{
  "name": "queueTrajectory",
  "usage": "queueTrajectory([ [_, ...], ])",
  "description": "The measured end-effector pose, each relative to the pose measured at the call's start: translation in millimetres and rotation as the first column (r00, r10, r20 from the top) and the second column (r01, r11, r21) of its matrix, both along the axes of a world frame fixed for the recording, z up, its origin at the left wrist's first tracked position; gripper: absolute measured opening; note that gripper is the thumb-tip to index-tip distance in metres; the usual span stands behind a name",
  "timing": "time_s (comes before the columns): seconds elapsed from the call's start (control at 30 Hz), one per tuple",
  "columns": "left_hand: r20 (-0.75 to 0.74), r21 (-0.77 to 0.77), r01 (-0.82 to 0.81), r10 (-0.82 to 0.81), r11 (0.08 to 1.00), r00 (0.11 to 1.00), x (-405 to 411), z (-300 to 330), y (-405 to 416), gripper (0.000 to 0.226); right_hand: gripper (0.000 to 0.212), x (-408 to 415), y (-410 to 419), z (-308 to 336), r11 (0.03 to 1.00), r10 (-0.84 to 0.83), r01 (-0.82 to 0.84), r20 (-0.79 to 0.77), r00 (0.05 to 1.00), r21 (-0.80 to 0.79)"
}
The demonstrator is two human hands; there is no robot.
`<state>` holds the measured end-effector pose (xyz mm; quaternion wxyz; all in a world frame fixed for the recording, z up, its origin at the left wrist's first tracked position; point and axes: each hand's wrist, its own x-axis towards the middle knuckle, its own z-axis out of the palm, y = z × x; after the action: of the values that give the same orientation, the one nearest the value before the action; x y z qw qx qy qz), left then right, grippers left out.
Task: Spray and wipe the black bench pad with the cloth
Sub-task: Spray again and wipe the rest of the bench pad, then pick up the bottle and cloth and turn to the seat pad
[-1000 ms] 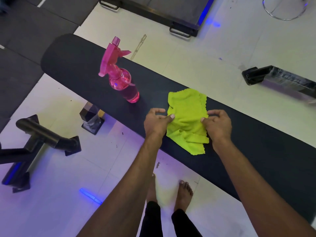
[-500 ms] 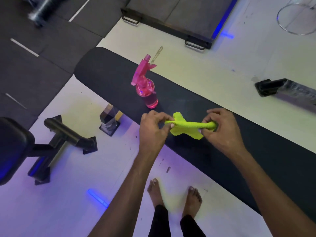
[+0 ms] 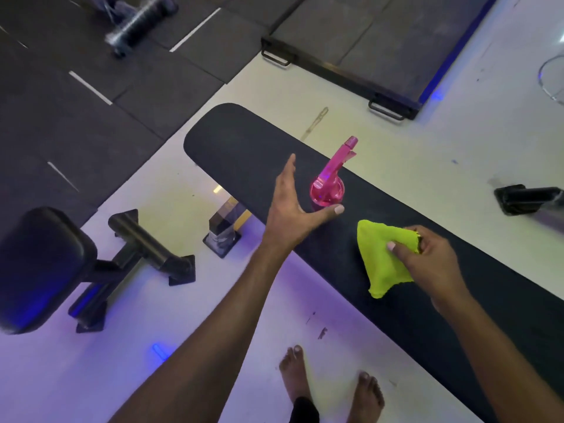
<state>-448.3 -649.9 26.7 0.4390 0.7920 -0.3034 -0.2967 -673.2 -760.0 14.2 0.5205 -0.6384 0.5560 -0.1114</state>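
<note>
The long black bench pad (image 3: pixel 244 148) runs from upper left to lower right. A pink spray bottle (image 3: pixel 331 181) stands upright on it. My left hand (image 3: pixel 293 206) is open right beside the bottle, fingers on its left and thumb in front of its base, not closed around it. A bright yellow-green cloth (image 3: pixel 378 264) hangs bunched from my right hand (image 3: pixel 430 261), just above the pad to the right of the bottle.
The bench's metal leg (image 3: pixel 224 230) stands below the pad. Another black padded bench with a steel frame (image 3: pixel 45 264) sits at the left. A dark platform (image 3: pixel 366 41) and a dumbbell (image 3: pixel 137 22) lie beyond. My bare feet (image 3: pixel 329 389) are on the white floor.
My left hand let go of the cloth and moved up and left to the spray bottle, opening. My right hand kept the cloth, now bunched, and shifted right.
</note>
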Motion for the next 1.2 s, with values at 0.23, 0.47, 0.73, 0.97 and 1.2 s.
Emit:
queueTrajectory([
  [0.23,0.093,-0.174,0.197,-0.183,0.965,0.979,16.0,-11.2,-60.9,0.087,0.012,19.7,-1.2,-22.6,0.988,-0.155,0.156,-0.029,0.987,0.014],
  [0.47,0.044,-0.319,0.01,0.004,0.948,0.999,2.0,1.2,-50.6,0.047,0.022,44.1,2.0,-0.6,0.984,-0.177,0.176,-0.005,0.984,-0.028],
  [0.73,0.025,-0.425,-0.155,0.183,0.892,0.983,31.9,114.1,30.5,0.025,0.011,101.7,40.3,108.0,0.996,-0.026,0.04,0.169,0.985,-0.082],
  [0.97,0.024,-0.509,-0.325,0.391,0.797,0.92,66.6,236.2,127.0,0.027,0.013,172.5,98.8,237.1,0.985,0.143,-0.106,0.309,0.94,-0.133],
  [1.2,-0.03,-0.463,-0.553,0.611,0.693,0.791,106.5,322.7,217.9,0.031,0.014,244.2,148.2,321.3,0.935,0.354,-0.332,0.377,0.856,-0.125],
])
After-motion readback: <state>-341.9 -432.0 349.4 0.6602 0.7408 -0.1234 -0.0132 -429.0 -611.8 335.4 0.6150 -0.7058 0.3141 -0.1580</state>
